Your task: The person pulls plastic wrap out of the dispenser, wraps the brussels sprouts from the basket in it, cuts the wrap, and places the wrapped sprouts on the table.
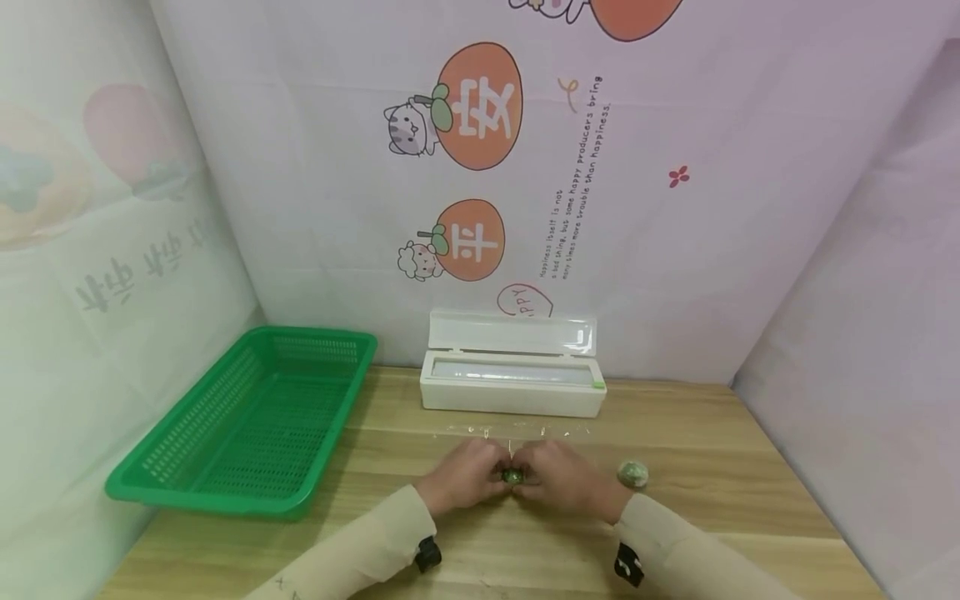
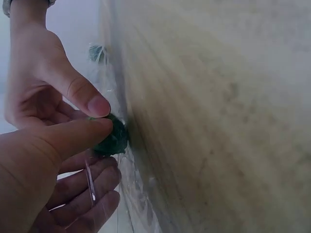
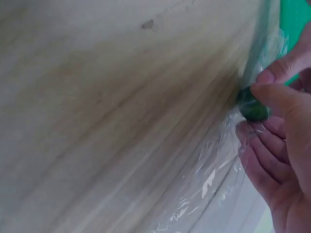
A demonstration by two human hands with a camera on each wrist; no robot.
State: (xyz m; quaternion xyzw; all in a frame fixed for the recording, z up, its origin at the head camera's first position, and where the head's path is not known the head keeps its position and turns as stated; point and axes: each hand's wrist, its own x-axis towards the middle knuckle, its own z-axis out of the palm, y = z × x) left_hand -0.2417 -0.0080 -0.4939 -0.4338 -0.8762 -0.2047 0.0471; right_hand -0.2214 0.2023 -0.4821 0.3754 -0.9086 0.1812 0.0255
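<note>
A small green ball (image 1: 513, 476) sits between my two hands, low over the wooden table, with clear plastic wrap around and beneath it. My left hand (image 1: 468, 475) pinches it from the left, thumb on the near side and fingers below. From the opposite side my right hand (image 1: 566, 479) grips the same ball, the two thumbtips close together. In the left wrist view the dark-green ball (image 2: 115, 140) shows beside both thumbs. Wrap (image 3: 209, 182) spreads out past the fingers in the right wrist view. Another wrapped ball (image 1: 633, 474) lies to the right of my right hand.
Behind my hands stands a white wrap dispenser box (image 1: 512, 397), its lid raised. At the left is a green plastic basket (image 1: 225, 503) with perforated walls. Printed cloth (image 1: 322, 208) covers the walls around the wooden table (image 1: 720, 467).
</note>
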